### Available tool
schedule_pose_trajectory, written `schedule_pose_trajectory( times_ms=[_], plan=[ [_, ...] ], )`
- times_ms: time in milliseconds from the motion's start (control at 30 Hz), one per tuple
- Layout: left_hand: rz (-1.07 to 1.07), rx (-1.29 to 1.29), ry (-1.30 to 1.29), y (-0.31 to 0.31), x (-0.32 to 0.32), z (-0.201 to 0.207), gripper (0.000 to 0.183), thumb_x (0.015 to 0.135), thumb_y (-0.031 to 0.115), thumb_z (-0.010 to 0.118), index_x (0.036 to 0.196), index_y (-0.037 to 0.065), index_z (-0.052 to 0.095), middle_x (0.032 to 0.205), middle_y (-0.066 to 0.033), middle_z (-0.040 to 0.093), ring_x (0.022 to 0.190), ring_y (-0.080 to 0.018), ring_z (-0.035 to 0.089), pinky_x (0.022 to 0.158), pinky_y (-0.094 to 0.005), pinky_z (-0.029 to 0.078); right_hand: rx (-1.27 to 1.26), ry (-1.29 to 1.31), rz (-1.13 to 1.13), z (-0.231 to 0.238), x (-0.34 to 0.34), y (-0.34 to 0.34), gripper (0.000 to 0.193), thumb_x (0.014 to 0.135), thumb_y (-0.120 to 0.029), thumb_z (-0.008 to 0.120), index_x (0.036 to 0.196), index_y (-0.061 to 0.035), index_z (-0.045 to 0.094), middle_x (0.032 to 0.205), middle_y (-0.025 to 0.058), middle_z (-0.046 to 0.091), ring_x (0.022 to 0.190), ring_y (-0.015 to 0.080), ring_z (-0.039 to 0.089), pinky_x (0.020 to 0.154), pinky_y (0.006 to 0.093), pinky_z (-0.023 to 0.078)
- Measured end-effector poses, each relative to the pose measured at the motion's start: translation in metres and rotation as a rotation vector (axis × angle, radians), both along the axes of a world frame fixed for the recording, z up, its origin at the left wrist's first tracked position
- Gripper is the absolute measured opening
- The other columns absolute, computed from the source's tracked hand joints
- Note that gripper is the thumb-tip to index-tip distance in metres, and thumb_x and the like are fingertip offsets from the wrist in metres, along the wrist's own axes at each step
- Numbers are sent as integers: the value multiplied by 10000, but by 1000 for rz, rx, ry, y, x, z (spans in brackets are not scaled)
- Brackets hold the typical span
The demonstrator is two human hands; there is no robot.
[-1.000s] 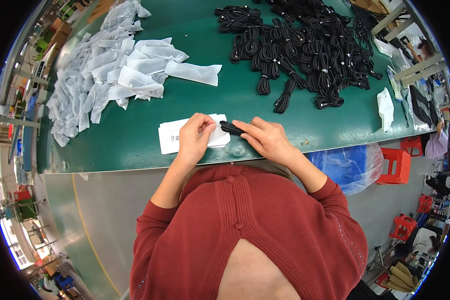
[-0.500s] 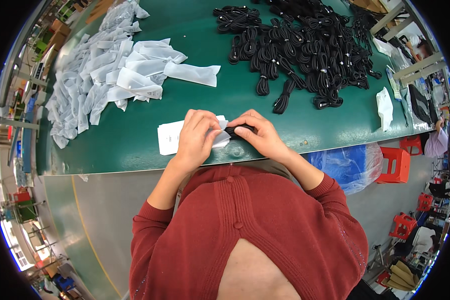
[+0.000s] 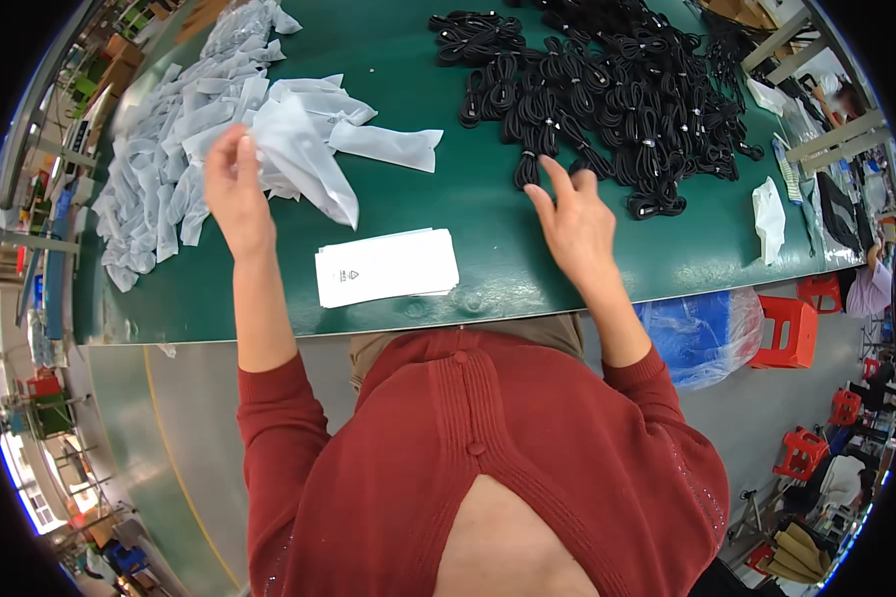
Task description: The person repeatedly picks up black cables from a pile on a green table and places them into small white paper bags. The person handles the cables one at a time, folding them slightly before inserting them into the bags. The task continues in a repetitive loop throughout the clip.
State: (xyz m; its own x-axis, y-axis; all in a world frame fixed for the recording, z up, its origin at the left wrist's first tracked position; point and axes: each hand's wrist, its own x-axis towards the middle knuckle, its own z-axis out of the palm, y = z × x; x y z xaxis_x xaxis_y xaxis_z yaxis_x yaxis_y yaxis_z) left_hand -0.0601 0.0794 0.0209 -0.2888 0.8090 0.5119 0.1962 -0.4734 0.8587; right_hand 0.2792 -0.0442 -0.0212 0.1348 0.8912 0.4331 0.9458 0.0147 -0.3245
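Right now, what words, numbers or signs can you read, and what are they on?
No words or numbers are readable.
Stack of white bags: one small dark mark, like a triangle sign with print, too tiny to read.
Heap of whitish bags: any marks are too small or blurred.

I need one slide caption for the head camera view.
Left hand at the heap of whitish pouches, right hand at black cable bundles, flat white stack on the green table.
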Motion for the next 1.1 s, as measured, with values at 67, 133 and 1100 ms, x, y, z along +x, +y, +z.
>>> schedule_pose_trajectory(
  times_ms=[67, 133, 1100],
  plan=[
    [37, 77, 206, -14, 12, 9, 202, 952, 145, 645, 1109, 19, 639, 963, -21, 610, 837, -111, 535, 760, -256, 449, -151, -77, -113, -19, 20, -4, 426, 870, -371, 718, 1156, -82, 593, 913, 181, 524, 714, 376, 634, 587, 439, 534],
    [-86, 7, 312, -38, 25, -4, 163, 919, 91, 653, 1073, 40, 651, 971, -33, 612, 834, -116, 552, 760, -259, 459, -165, -48, -93, -24, 28, -14, 407, 854, -353, 738, 1090, -67, 573, 913, 181, 514, 728, 388, 628, 600, 448, 534],
    [-682, 21, 570, -112, 83, -60, 145, 761, -31, 714, 858, 36, 630, 959, -72, 644, 876, -241, 575, 779, -336, 462, -713, 1218, 506, -24, -22, -34, 232, 909, -116, 638, 1123, -28, 630, 867, 59, 606, 719, 164, 589, 666, 280, 468]
  ],
)
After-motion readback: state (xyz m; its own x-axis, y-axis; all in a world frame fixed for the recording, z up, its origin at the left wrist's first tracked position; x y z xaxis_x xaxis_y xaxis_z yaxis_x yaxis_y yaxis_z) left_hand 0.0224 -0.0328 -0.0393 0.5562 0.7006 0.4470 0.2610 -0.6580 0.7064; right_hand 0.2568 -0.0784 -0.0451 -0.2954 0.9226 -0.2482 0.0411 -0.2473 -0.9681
